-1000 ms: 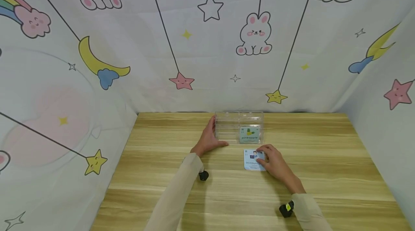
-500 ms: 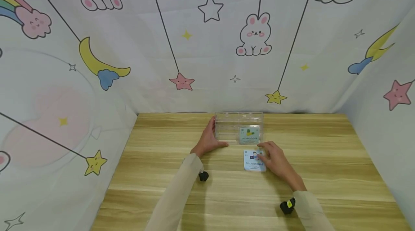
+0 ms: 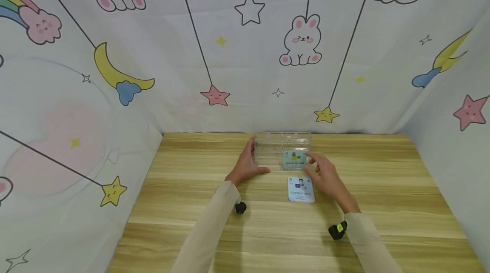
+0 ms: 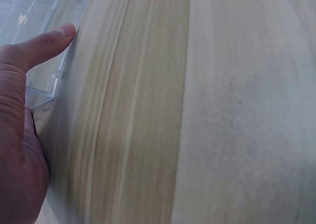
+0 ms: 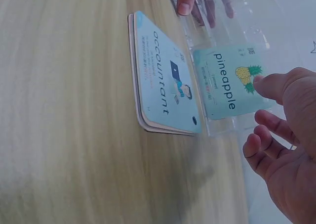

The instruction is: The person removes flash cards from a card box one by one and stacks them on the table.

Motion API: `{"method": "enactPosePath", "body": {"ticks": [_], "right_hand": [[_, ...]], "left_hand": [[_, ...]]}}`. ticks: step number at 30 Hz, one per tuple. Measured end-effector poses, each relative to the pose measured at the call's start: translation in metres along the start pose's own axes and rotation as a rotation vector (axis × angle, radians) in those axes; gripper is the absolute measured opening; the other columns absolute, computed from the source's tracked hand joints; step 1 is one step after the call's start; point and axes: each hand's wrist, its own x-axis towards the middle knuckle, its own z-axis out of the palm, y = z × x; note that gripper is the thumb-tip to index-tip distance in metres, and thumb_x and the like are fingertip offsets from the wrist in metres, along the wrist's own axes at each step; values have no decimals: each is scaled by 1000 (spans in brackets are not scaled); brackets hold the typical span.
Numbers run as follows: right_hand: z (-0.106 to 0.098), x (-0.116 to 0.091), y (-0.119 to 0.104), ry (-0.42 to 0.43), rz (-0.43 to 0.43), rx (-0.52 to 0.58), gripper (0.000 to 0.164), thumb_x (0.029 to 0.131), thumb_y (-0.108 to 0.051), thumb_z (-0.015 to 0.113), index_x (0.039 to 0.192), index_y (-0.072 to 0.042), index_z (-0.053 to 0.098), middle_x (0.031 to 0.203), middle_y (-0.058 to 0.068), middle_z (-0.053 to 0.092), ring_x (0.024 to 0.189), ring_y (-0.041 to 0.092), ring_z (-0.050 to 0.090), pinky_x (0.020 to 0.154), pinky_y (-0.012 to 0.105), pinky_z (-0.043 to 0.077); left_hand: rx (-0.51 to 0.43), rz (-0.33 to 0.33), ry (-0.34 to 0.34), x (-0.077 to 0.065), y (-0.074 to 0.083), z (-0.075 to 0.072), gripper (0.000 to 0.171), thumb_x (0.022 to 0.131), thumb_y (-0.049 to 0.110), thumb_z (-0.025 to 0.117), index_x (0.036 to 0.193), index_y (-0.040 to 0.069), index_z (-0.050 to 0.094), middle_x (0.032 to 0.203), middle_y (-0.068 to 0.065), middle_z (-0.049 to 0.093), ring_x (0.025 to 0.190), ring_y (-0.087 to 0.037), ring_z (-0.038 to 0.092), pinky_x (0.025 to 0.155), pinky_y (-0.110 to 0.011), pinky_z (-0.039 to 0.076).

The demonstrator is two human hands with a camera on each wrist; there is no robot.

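At the far edge of the table (image 3: 275,239), the left hand (image 3: 246,166) grips the clear rack (image 3: 268,142); the right hand (image 3: 324,177), fingers loose, perhaps touches its pineapple card (image 3: 294,160). The accountant cards (image 3: 300,189) lie in front.

A small booth with cloth walls, decorated like a child's room; whether it belongs to a home or a studio cannot be told. White curtains (image 3: 252,60) stand at 9, 12 and 3 o'clock, printed with a rabbit (image 3: 302,49) at 1, a moon (image 3: 108,71) at 10 and a pink star (image 3: 470,113) at 3. A wood-grain table (image 3: 195,160) fills 6 o'clock
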Motion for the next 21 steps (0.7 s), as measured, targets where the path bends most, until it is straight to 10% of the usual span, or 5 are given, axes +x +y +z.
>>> {"method": "enactPosePath", "body": {"ticks": [21], "right_hand": [[-3,9,-2,-20,20,-4,49,99,-12,72,143,-3,56,112,19,63,83,31,53,69,37,43]], "left_hand": [[5,9,6,2,-2,1,137,70,30,100,167,15,5,170,-10,22,154,-21,27,122,-29,31]]}}
